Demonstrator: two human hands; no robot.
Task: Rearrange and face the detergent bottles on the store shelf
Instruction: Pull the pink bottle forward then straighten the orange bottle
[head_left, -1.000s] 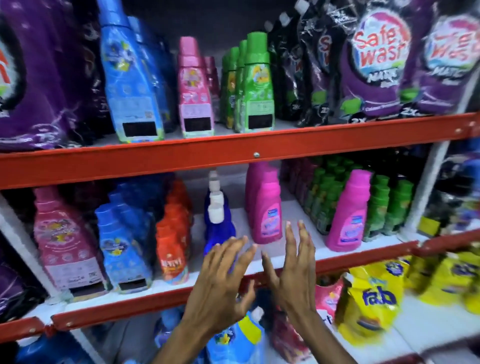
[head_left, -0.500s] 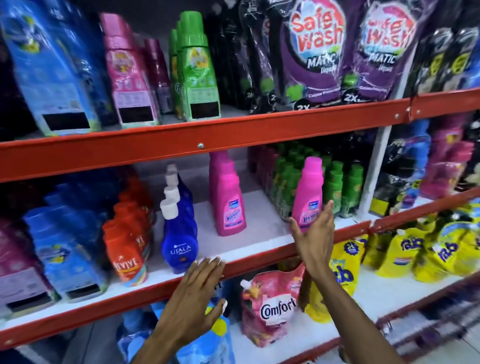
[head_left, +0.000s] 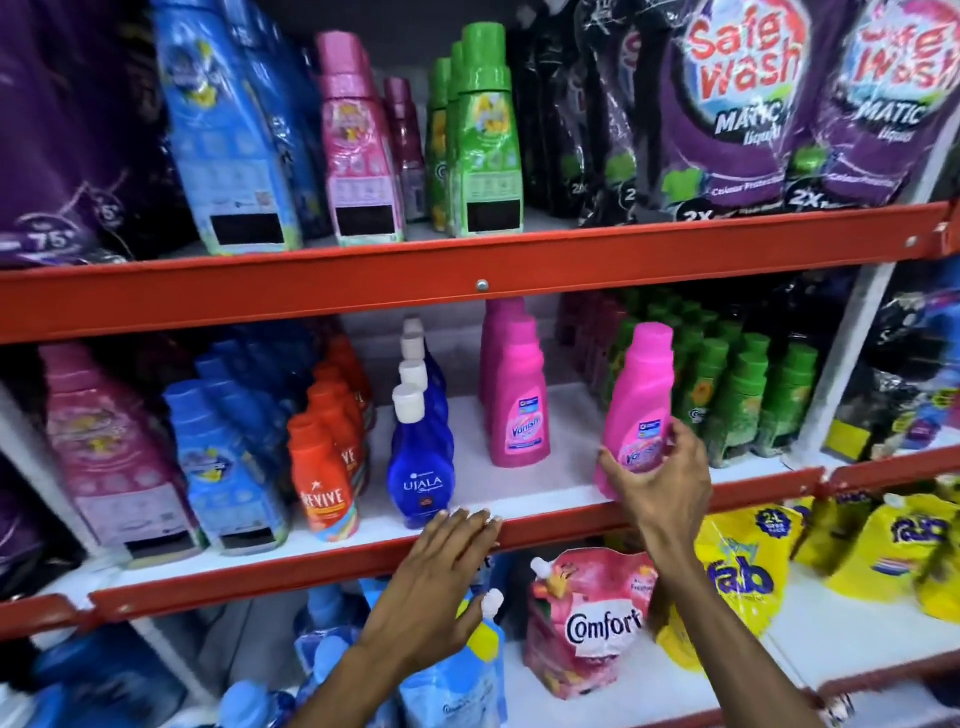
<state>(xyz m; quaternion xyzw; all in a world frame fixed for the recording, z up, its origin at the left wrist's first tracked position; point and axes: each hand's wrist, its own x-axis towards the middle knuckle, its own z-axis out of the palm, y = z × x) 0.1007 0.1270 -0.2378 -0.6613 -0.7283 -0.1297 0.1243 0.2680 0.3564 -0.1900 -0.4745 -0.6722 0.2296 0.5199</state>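
Bottle (head_left: 638, 410) between your right hand's (head_left: 661, 486) fingers (head_left: 680, 441): hot pink, label pink with a blue patch. Its twin (head_left: 517, 400), off past your thumb: same pink. Bottle (head_left: 421, 462) just beyond your left hand's (head_left: 441, 566) fingertips (head_left: 470, 519): deep blue, white cap, white lettering. Left of that: orange bottle (head_left: 322, 483) with a rainbow-striped base. Shelf edge (head_left: 291, 574) under those fingertips: red-orange. Behind the held bottle: green bottles (head_left: 743, 400). Below your right wrist: pink floral pouch (head_left: 587, 618), yellow pouch (head_left: 737, 571) with blue lettering.
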